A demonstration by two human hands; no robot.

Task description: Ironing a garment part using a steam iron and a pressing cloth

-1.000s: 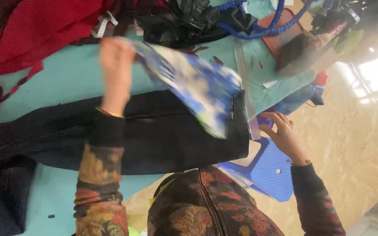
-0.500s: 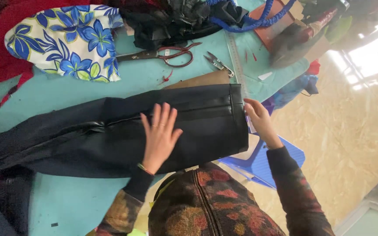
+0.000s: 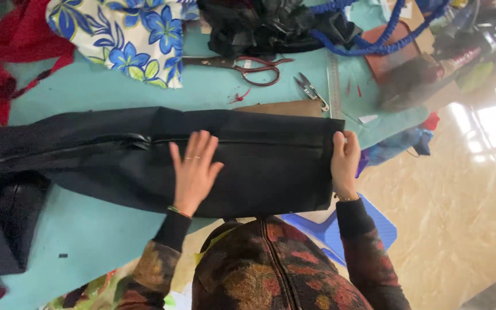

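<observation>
Your left hand (image 3: pixel 193 172) lies flat on the black cloth (image 3: pixel 248 161), fingers spread apart and pressing down; nothing is gripped in it. There are two thin rings on its fingers and one band at the wrist. Your right hand (image 3: pixel 345 161) is at the right edge of the same cloth, with the fingers curled together over that edge, so they pinch the fabric there.

The cloth is one long piece, dark and smooth with a slight shine. It is folded into a long band that runs across the table (image 3: pixel 116 92) from the left side to your right hand. A seam line runs along its length, just above your left fingertips. The front part of the cloth hangs a little over the near table edge.

The table top is smooth and turquoise. Behind the cloth lie one piece of brown card (image 3: pixel 285 108), flat and touching the cloth's far edge, one pair of scissors (image 3: pixel 242 64) with dark red handles, one small metal snips (image 3: pixel 311 90) and one long grey ruler (image 3: pixel 334 80). Further back are one flowered fabric (image 3: pixel 127 34), white with blue blossoms, soft and wrinkled, one red fabric (image 3: pixel 18 51) at the left, and one blue coiled cord (image 3: pixel 374 34).
</observation>
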